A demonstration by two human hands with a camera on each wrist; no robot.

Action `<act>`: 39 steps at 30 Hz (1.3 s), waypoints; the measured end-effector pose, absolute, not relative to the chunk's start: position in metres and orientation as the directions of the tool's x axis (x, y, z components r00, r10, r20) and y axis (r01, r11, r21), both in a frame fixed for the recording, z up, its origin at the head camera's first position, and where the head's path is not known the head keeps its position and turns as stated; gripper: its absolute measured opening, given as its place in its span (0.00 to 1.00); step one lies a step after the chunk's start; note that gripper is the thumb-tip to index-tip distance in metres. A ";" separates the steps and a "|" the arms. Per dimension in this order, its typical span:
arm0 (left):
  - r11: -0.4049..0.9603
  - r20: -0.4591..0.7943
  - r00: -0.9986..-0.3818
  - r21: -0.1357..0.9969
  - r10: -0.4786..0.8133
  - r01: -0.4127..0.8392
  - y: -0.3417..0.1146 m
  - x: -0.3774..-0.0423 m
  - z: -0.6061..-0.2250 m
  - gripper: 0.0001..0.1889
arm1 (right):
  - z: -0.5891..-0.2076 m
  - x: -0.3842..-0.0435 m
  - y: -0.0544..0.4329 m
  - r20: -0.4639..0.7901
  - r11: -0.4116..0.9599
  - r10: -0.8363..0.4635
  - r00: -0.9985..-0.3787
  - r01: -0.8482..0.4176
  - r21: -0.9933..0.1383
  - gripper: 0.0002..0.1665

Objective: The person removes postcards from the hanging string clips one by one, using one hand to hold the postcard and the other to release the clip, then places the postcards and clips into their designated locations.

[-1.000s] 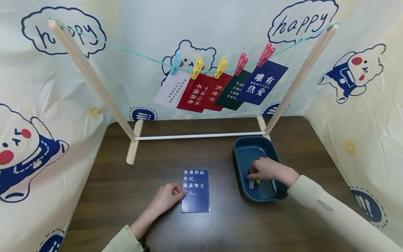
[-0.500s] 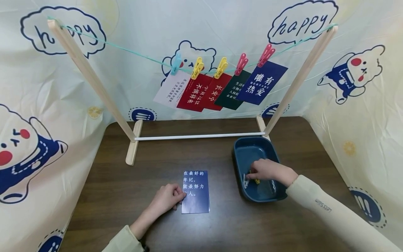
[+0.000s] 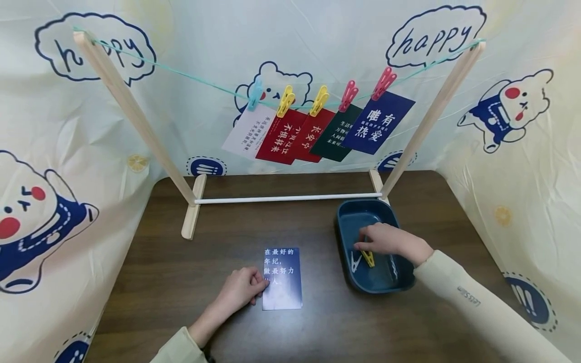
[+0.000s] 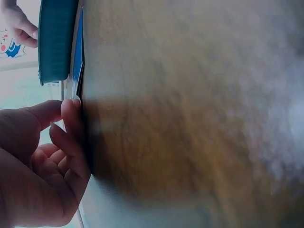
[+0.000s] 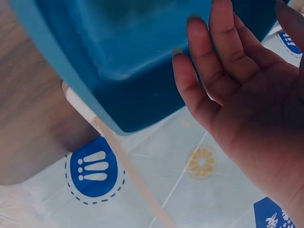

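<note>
My left hand (image 3: pixel 242 287) pinches the left edge of a dark blue card (image 3: pixel 283 292) with white lettering, lying on the table. In the left wrist view, thumb and index finger meet on the card's corner (image 4: pixel 77 71). My right hand (image 3: pixel 392 239) is over the dark teal tray (image 3: pixel 349 222), its fingers (image 5: pixel 223 47) loosely bent with nothing seen between them. Just below its fingertips, a pale grey clothespin (image 3: pixel 355 262) and a yellow clothespin (image 3: pixel 368 258) lie on the tray floor.
Behind stands a wooden frame (image 3: pixel 136 121) with a teal string (image 3: pixel 195 78). Several cards, such as a white card (image 3: pixel 249 128) and a blue card (image 3: pixel 379 122), hang from it by coloured clothespins (image 3: pixel 286 101). A white rod (image 3: pixel 281 199) joins the frame's feet.
My right hand has drawn back slightly from the grey clothespin, which it touched before and shifted left. More of the yellow clothespin shows. My left hand keeps its place on the card.
</note>
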State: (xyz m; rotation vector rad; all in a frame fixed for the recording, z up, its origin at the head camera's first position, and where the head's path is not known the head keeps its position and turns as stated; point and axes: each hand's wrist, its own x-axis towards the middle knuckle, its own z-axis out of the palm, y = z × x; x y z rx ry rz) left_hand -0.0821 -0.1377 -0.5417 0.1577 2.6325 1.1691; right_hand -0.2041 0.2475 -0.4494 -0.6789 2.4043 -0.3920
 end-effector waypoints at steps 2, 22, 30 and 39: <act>0.674 -0.182 -0.961 0.739 0.208 0.006 -0.137 -0.082 -0.542 0.13 | -0.448 -0.204 0.247 -0.464 0.819 -0.561 -0.685 -0.380 -0.430 0.19; 0.602 -0.211 -0.952 0.797 0.222 -0.036 -0.142 -0.085 -0.540 0.13 | -0.441 -0.205 0.243 -0.360 0.732 -0.658 -0.661 -0.449 -0.513 0.10; 0.434 -0.143 -0.973 0.899 0.183 -0.051 -0.151 -0.100 -0.524 0.08 | -0.421 -0.205 0.232 -0.213 0.678 -0.693 -0.688 -0.523 -0.517 0.10; 0.451 0.129 -0.986 0.878 0.101 0.161 -0.167 -0.134 -0.483 0.04 | -0.372 -0.211 0.204 0.133 0.594 -0.685 -0.716 -0.655 -0.467 0.11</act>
